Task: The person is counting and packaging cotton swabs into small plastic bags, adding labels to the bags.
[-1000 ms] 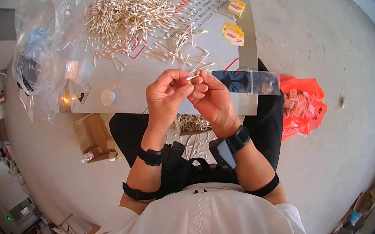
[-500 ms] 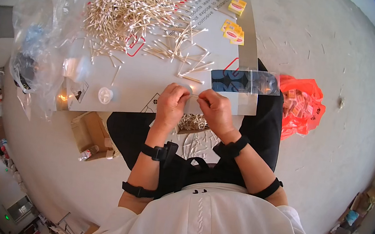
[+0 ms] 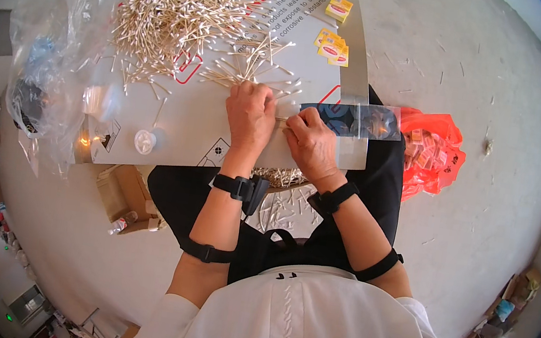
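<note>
White-tipped, pale-stick cotton swabs (image 3: 182, 11) lie heaped and scattered on the grey, print-marked table (image 3: 186, 131). Your left hand (image 3: 250, 116) is beside loose swabs; your right hand (image 3: 312, 146), near the dark-and-clear plastic strip (image 3: 346, 119). Your fingers (image 3: 297, 126) curl inward; whether they pinch anything, I cannot tell.

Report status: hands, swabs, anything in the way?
Left hand at loose swabs, grip hidden. Right hand curled, hold unclear. Swab pile beyond, to the left. Plastic pouch close beside right hand; nothing visibly blocking.
</note>
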Action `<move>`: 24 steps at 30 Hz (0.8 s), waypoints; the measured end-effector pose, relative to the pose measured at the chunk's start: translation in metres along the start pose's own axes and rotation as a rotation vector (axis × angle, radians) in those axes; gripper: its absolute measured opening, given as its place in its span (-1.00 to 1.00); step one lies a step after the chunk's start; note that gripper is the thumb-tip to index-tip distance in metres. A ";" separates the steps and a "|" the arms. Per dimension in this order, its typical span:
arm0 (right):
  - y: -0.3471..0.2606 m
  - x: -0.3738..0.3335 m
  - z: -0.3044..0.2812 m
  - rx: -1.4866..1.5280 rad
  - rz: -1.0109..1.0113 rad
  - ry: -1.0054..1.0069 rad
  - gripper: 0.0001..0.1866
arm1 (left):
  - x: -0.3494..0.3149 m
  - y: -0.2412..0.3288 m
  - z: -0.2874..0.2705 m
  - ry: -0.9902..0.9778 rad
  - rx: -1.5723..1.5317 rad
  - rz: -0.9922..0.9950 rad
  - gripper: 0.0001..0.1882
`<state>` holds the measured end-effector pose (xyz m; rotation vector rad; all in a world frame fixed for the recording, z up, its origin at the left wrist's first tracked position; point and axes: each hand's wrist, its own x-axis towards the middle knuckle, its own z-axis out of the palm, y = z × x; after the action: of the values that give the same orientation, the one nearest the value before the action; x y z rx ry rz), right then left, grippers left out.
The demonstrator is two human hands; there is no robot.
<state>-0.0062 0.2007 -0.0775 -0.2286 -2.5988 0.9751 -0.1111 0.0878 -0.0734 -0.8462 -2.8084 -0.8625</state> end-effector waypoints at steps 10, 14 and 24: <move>0.005 -0.005 -0.003 0.011 -0.026 0.022 -0.86 | -0.009 -0.014 -0.013 0.110 -0.127 -0.019 -0.75; 0.006 -0.007 -0.002 0.035 -0.036 0.030 -0.85 | 0.024 -0.023 -0.025 0.126 0.008 0.051 -0.75; 0.010 -0.007 -0.004 0.075 -0.011 0.022 -0.85 | 0.002 -0.018 -0.020 -0.014 0.022 0.089 -0.78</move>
<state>0.0025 0.2084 -0.0835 -0.2046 -2.5353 1.0583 -0.1241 0.0654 -0.0655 -0.9692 -2.7627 -0.8145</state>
